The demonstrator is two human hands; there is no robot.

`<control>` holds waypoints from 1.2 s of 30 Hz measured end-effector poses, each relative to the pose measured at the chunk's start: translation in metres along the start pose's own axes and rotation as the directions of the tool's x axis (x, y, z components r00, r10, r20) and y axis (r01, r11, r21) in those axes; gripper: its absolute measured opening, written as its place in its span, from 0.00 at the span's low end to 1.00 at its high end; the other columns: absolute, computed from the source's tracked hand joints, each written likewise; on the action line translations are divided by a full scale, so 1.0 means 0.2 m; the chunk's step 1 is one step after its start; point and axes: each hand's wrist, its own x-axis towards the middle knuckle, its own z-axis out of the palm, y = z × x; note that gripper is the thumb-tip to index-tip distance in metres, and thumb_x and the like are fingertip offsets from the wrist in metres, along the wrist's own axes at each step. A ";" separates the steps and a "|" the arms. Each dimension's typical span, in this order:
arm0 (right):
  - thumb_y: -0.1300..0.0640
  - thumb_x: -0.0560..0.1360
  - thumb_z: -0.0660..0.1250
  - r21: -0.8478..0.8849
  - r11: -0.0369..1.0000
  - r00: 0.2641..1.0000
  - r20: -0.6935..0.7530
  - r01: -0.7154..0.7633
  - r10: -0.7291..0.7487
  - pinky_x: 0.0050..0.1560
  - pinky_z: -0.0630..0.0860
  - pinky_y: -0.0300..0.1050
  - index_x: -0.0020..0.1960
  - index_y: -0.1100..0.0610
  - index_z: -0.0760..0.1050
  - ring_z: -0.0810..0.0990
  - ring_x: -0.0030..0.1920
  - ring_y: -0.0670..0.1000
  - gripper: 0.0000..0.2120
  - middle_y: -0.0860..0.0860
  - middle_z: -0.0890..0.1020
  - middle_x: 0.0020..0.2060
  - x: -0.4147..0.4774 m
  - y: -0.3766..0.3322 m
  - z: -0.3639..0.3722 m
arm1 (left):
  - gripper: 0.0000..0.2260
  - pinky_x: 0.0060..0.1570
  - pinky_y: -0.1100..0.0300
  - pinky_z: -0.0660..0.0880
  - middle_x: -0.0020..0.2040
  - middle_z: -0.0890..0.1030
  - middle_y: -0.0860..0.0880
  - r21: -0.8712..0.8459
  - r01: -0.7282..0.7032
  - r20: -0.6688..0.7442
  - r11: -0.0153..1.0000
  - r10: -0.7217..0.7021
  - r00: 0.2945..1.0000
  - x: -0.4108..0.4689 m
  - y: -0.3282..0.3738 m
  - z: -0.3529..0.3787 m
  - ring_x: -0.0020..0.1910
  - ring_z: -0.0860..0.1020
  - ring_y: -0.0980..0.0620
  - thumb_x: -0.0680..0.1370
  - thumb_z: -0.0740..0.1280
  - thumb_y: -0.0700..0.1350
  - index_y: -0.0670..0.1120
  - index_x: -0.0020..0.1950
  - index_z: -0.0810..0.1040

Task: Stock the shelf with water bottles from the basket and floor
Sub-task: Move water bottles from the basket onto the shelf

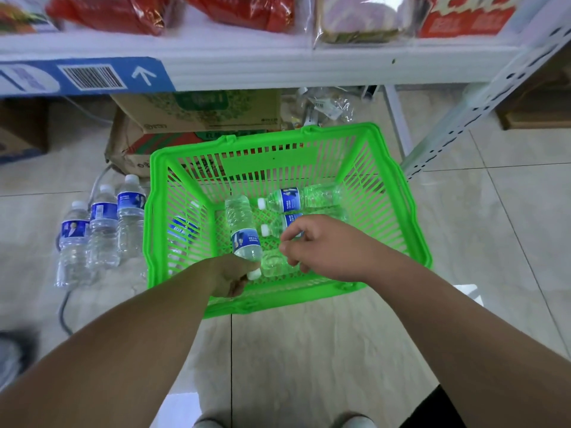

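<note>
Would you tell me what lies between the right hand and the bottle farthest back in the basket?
In the head view, another bottle lies on its side between the right hand and the far bottle, partly hidden under the hand.

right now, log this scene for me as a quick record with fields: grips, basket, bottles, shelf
left grip: curled round the cap end of the held bottle, inside the basket
right grip: fingers curled above the second bottle; contact unclear
basket: green, set in front of the shelf
bottles in basket: at least three, lying down, including the far bottle
floor bottles: three upright, left of the basket
shelf: white, holds packaged goods; no water bottles visible on it
</note>
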 end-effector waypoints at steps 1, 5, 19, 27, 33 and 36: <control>0.44 0.79 0.67 0.005 1.000 1.000 0.005 0.000 0.000 0.48 0.83 0.57 0.54 0.48 0.79 0.87 0.44 0.56 0.09 0.51 0.87 0.44 0.00 0.01 0.00 | 0.07 0.29 0.64 0.68 0.34 0.74 0.48 -0.032 -0.010 0.006 0.999 0.010 1.000 -0.01 0.00 0.00 0.29 0.70 0.54 0.82 0.68 0.45 0.46 0.46 0.73; 0.46 0.79 0.68 0.043 0.999 1.000 -0.011 0.007 -0.007 0.39 0.80 0.48 0.50 0.48 0.79 0.87 0.43 0.55 0.06 0.49 0.87 0.41 0.05 0.01 -0.03 | 0.05 0.29 0.64 0.73 0.37 0.81 0.43 0.028 -0.120 -0.211 0.992 0.123 0.970 -0.10 0.00 0.01 0.25 0.80 0.52 0.81 0.70 0.42 0.42 0.52 0.75; 0.41 0.77 0.71 -0.039 0.996 0.996 0.004 0.084 -0.084 0.54 0.77 0.46 0.66 0.44 0.75 0.81 0.55 0.47 0.20 0.45 0.79 0.63 0.15 -0.02 0.00 | 0.09 0.41 0.54 0.70 0.43 0.78 0.51 0.892 -0.389 -0.023 0.231 0.882 0.471 -0.81 0.33 -0.22 0.44 0.76 0.46 0.80 0.67 0.55 0.51 0.49 0.75; 0.37 0.71 0.74 0.117 0.969 0.975 0.031 0.217 -0.222 0.63 0.78 0.55 0.70 0.41 0.68 0.82 0.58 0.47 0.31 0.43 0.82 0.59 0.19 -0.06 0.04 | 0.07 0.52 0.53 0.73 0.50 0.81 0.54 0.865 -0.497 0.294 -0.070 0.873 0.389 -1.09 0.46 -0.11 0.51 0.77 0.50 0.81 0.65 0.54 0.54 0.57 0.77; 0.40 0.69 0.77 0.206 0.931 0.950 -0.156 0.301 -0.272 0.55 0.80 0.54 0.61 0.46 0.77 0.84 0.51 0.48 0.24 0.45 0.85 0.51 0.25 -0.06 0.02 | 0.11 0.49 0.56 0.76 0.45 0.79 0.57 0.667 -0.713 0.092 0.217 0.926 0.367 -1.05 0.46 -0.12 0.42 0.76 0.58 0.78 0.73 0.55 0.57 0.58 0.77; 0.39 0.67 0.76 0.289 0.914 0.955 -0.166 0.284 -0.244 0.54 0.80 0.53 0.61 0.49 0.78 0.85 0.49 0.48 0.26 0.47 0.86 0.49 0.26 -0.08 -0.02 | 0.28 0.55 0.60 0.76 0.56 0.78 0.56 0.572 -0.731 0.023 0.373 0.883 0.469 -1.00 0.44 -0.16 0.50 0.77 0.60 0.72 0.75 0.62 0.57 0.68 0.72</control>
